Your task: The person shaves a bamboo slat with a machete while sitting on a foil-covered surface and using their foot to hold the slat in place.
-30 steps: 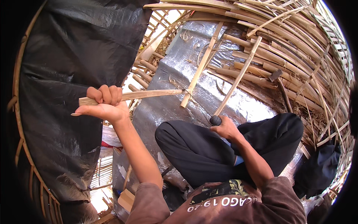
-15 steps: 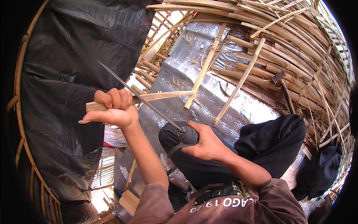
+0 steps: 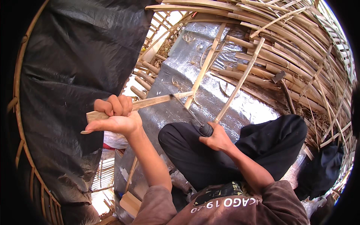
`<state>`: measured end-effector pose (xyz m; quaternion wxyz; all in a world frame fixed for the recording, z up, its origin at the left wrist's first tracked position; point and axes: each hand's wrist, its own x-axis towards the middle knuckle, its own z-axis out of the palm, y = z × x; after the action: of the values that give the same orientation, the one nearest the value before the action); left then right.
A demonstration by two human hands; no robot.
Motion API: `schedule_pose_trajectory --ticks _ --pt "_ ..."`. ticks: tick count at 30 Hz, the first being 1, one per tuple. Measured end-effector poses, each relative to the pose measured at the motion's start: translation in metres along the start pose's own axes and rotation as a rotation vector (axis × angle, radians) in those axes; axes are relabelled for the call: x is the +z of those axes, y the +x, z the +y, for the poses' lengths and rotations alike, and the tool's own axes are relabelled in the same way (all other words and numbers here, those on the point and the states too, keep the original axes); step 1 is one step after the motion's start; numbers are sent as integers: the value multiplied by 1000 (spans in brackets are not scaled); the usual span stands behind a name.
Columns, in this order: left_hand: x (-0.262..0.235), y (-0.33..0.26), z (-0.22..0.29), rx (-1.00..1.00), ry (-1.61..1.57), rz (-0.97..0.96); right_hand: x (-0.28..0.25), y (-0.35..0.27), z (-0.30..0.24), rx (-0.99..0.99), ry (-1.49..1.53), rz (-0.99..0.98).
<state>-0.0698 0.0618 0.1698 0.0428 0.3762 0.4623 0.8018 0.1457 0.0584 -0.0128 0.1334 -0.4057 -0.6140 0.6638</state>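
Note:
My left hand is closed around the near end of a pale bamboo strip, its thumb stretched along the underside. The strip slants away to the right, and its far end meets another bamboo strip lying on the sheet. In my right hand is a long knife, gripped by its dark wrapped handle. The blade points up and left, smeared by motion, and crosses the held strip near its far end. I cannot tell whether it touches. Beyond my right hand lies a third strip.
A shiny grey plastic sheet with scattered shavings covers the ground. Split bamboo is piled at the far right, with a hammer against it. Black sheeting hangs at left. My crossed legs are close below the knife.
My right hand has moved slightly away from me and right, carrying the knife blade from beside my left hand out toward the strip's far end. My left hand has stayed nearly in place.

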Motion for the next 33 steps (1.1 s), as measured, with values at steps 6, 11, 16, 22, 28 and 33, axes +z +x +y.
schedule_pose_trajectory --ticks 6,11,16,22,28,33 --pt "1 7 -1 -12 9 -2 -2 5 2 36 -109 13" --pt "5 7 0 -6 12 42 3 -8 -59 -130 22 -109" --pt "-6 12 2 -3 38 97 0 23 -6 7 -20 -43" --pt "-6 14 -2 29 57 95 7 12 -26 -32 -153 -8" --pt "2 9 2 -9 11 35 6 13 -20 -65 -73 -11" --pt "1 9 -4 6 35 13 -16 50 50 169 -215 75"
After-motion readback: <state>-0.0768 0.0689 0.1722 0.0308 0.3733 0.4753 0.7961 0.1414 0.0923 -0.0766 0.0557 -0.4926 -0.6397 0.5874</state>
